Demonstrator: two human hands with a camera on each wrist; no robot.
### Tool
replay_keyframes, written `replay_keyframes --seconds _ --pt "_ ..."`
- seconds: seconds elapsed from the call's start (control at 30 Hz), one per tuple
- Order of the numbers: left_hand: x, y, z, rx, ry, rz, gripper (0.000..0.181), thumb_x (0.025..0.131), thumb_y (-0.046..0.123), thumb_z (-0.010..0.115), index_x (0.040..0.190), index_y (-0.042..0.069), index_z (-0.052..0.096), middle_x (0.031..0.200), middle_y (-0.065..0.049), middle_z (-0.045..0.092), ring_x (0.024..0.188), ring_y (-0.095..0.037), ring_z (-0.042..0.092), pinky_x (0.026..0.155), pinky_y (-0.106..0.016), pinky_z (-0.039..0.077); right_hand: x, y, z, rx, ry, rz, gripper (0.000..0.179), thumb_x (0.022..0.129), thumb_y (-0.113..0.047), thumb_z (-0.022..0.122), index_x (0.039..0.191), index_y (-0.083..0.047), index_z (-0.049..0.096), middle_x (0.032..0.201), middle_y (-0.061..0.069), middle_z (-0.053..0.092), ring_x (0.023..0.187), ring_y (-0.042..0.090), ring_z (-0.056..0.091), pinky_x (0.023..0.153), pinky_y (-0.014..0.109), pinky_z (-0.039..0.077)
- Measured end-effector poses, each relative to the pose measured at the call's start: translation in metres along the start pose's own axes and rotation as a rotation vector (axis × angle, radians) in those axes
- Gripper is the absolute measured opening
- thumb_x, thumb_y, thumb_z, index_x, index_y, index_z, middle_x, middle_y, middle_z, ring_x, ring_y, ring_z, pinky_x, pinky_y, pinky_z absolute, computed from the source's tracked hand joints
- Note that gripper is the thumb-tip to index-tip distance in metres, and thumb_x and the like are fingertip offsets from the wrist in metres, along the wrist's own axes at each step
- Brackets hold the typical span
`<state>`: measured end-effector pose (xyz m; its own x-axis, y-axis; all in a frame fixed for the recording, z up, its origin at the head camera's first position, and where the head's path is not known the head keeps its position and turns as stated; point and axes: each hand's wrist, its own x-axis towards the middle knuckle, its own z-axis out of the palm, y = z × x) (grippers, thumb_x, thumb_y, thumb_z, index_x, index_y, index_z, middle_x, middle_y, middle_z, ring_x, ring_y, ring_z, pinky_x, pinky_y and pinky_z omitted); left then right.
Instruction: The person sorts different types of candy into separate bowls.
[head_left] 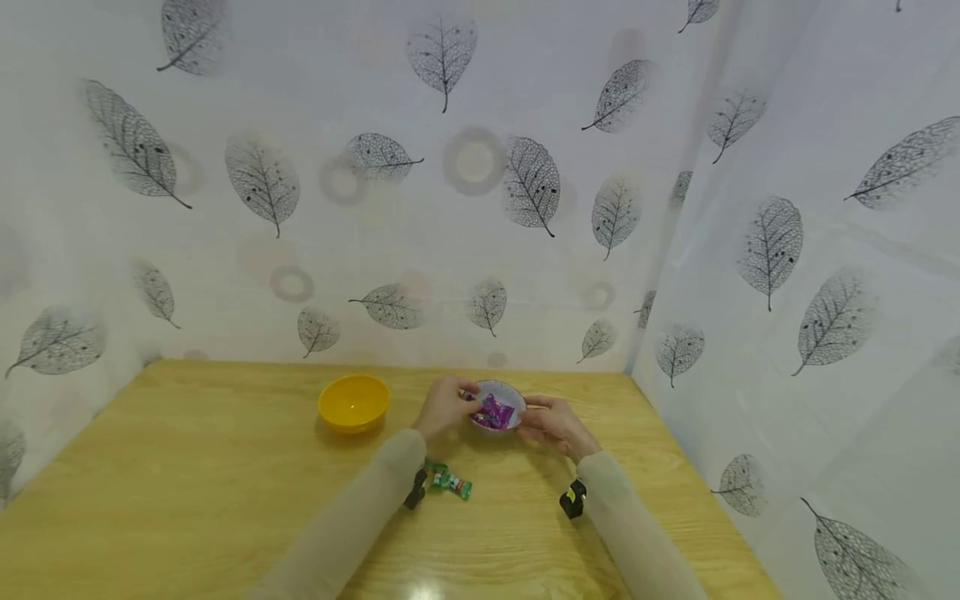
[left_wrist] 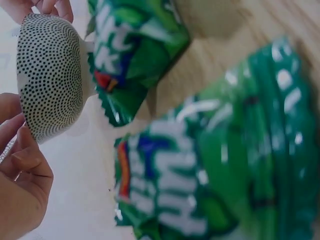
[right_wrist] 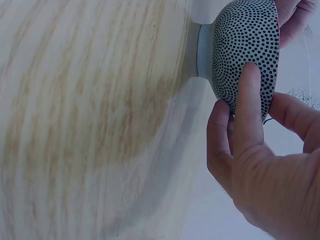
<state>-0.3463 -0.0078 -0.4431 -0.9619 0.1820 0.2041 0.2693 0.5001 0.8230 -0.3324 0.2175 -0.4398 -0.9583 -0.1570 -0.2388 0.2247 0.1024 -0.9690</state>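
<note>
A small bowl (head_left: 508, 393), pale inside with dark dots outside, stands on the table and holds purple wrapped candies (head_left: 497, 412). My right hand (head_left: 553, 423) grips its right side, the thumb at the rim and the fingers against the dotted wall (right_wrist: 240, 45). At the opposite rim is my left hand (head_left: 447, 406), its fingertips reaching over the edge beside the purple wrappers. Whether they pinch a candy or only the rim is hidden. Green wrapped candies (head_left: 452, 482) lie on the table near my left wrist; they look large in the left wrist view (left_wrist: 170, 175).
A yellow bowl (head_left: 354, 403) stands on the wooden table (head_left: 225, 467), to the left of my left hand. White leaf-print sheeting (head_left: 465, 233) rises behind the table and along its right side.
</note>
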Motion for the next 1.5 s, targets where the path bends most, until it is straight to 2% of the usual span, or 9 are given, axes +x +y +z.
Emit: replay_keyframes --seconds 0.2,0.37,0.53,0.8,0.9,1.0,1.13,1.23,1.5 --pt "-0.003 -0.003 -0.011 -0.042 0.000 0.001 0.020 0.087 0.009 0.071 0.106 0.004 0.074 0.105 -0.009 0.073 0.086 -0.020 0.062 0.075 -0.033 0.055 0.000 0.000 0.002 0.005 -0.020 -0.003 0.049 0.094 0.002 0.057 0.141 0.007 0.045 0.126 0.034 0.058 0.077 0.013 0.071 0.076 0.025 0.059" --pt "-0.005 -0.007 -0.021 -0.062 0.016 0.014 0.015 0.087 0.009 0.070 0.101 0.004 0.075 0.098 -0.007 0.074 0.081 -0.016 0.061 0.069 -0.027 0.054 0.000 0.000 0.002 0.006 0.007 -0.011 0.047 0.094 0.002 0.058 0.139 0.008 0.047 0.123 0.032 0.061 0.077 0.014 0.071 0.079 0.029 0.060" --pt "-0.010 -0.005 -0.032 -0.067 0.065 0.038 0.010 0.086 0.009 0.073 0.095 0.005 0.076 0.097 -0.009 0.075 0.082 -0.019 0.063 0.070 -0.029 0.055 0.000 0.000 0.000 0.005 0.032 -0.011 0.046 0.094 0.001 0.059 0.138 0.008 0.048 0.123 0.031 0.061 0.078 0.014 0.071 0.085 0.033 0.058" --pt "-0.020 -0.009 -0.045 -0.062 0.075 0.033 0.010 0.087 0.008 0.072 0.096 0.005 0.075 0.100 -0.008 0.074 0.082 -0.017 0.063 0.070 -0.029 0.056 -0.003 -0.001 0.001 0.005 0.051 -0.018 0.045 0.094 0.001 0.059 0.137 0.009 0.049 0.126 0.033 0.059 0.081 0.017 0.071 0.085 0.033 0.058" --pt "-0.026 -0.007 -0.052 -0.095 0.075 0.024 0.013 0.087 0.008 0.071 0.098 0.003 0.074 0.100 -0.009 0.074 0.084 -0.018 0.064 0.072 -0.030 0.056 -0.004 -0.002 0.000 0.003 0.053 -0.046 0.045 0.095 -0.001 0.058 0.137 0.011 0.047 0.128 0.034 0.057 0.090 0.024 0.072 0.092 0.039 0.055" --pt "-0.031 -0.008 -0.058 -0.113 0.077 0.027 0.012 0.087 0.008 0.071 0.098 0.003 0.074 0.099 -0.009 0.074 0.085 -0.018 0.064 0.073 -0.028 0.055 -0.005 -0.004 -0.001 0.015 0.059 -0.067 0.048 0.095 -0.001 0.058 0.139 0.013 0.043 0.132 0.035 0.053 0.098 0.027 0.070 0.094 0.039 0.054" --pt "-0.037 -0.015 -0.063 -0.136 0.075 0.042 0.008 0.088 0.008 0.071 0.095 0.006 0.074 0.097 -0.006 0.073 0.085 -0.017 0.063 0.075 -0.029 0.054 -0.007 -0.004 -0.003 0.043 0.069 -0.078 0.051 0.095 0.000 0.057 0.141 0.014 0.039 0.135 0.036 0.050 0.100 0.024 0.069 0.090 0.033 0.057" --pt "-0.042 -0.017 -0.068 -0.141 0.076 0.035 0.007 0.088 0.010 0.071 0.094 0.009 0.075 0.095 -0.004 0.073 0.084 -0.017 0.062 0.076 -0.030 0.053 -0.007 -0.004 -0.003 0.045 0.090 -0.091 0.050 0.096 -0.001 0.056 0.141 0.014 0.040 0.135 0.035 0.050 0.103 0.025 0.067 0.090 0.034 0.057" --pt "-0.052 -0.021 -0.084 -0.122 0.101 0.001 0.013 0.088 0.014 0.071 0.099 0.008 0.073 0.097 -0.005 0.073 0.083 -0.016 0.062 0.072 -0.026 0.053 -0.007 -0.004 -0.001 0.041 0.123 -0.126 0.045 0.098 -0.005 0.056 0.137 0.012 0.045 0.134 0.031 0.051 0.119 0.037 0.058 0.084 0.029 0.059"
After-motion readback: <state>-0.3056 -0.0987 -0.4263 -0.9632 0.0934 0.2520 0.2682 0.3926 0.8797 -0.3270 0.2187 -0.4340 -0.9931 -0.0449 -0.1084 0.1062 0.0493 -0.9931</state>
